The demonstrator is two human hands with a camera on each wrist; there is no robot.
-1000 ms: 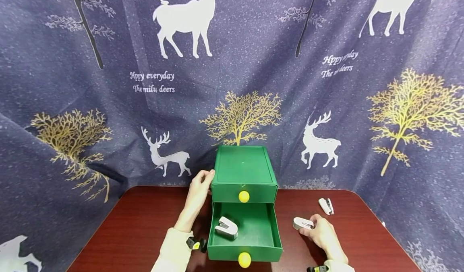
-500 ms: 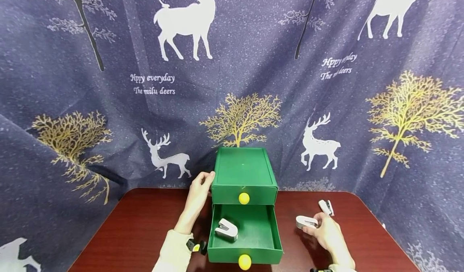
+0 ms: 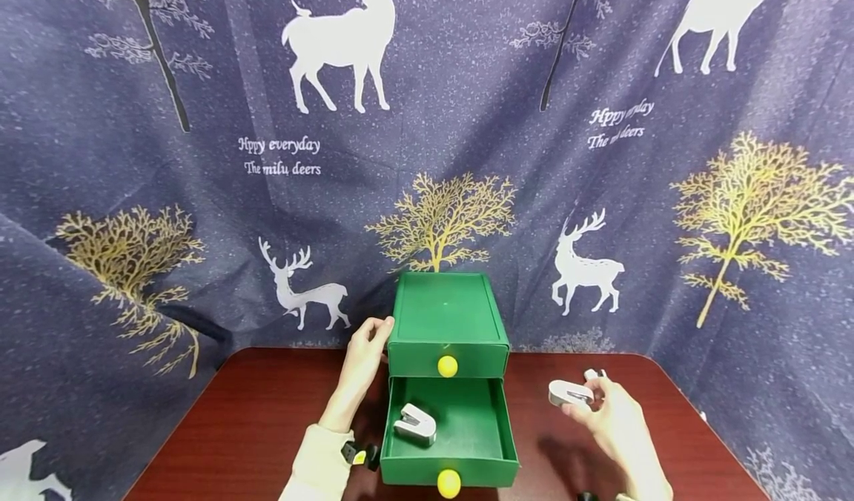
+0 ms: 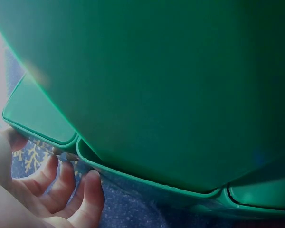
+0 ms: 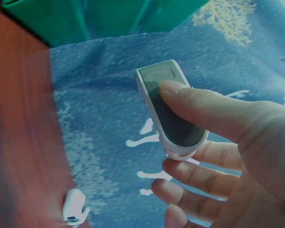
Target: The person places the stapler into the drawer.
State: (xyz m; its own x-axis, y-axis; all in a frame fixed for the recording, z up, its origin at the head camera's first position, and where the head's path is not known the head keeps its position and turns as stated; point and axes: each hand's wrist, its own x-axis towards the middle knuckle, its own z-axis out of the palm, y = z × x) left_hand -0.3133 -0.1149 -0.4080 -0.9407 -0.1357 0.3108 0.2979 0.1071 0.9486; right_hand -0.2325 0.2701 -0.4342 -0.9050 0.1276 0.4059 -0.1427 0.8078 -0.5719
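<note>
My right hand (image 3: 623, 416) pinches a white mini stapler (image 3: 569, 393) above the table, right of the cabinet. In the right wrist view, my thumb presses the grey base of this stapler (image 5: 178, 124), the fingers behind it. My left hand (image 3: 363, 356) rests against the left side of the green drawer cabinet (image 3: 447, 308); its fingertips (image 4: 92, 178) lie along that side in the left wrist view. The lower drawer (image 3: 467, 470) is pulled out, with a second white stapler (image 3: 416, 424) lying at its left. A third stapler (image 5: 75, 205) lies on the table, mostly hidden by my right hand in the head view.
The upper drawer (image 3: 414, 360) is closed. Round yellow knobs (image 3: 448, 366) stick out from both drawer fronts. The dark red tabletop (image 3: 253, 427) reaches back to a blue-grey cloth (image 3: 467, 115) printed with deer and trees.
My right hand has lifted the stapler off the table, moving slightly right and farther back, and now overlaps the third stapler. The left hand stays against the cabinet.
</note>
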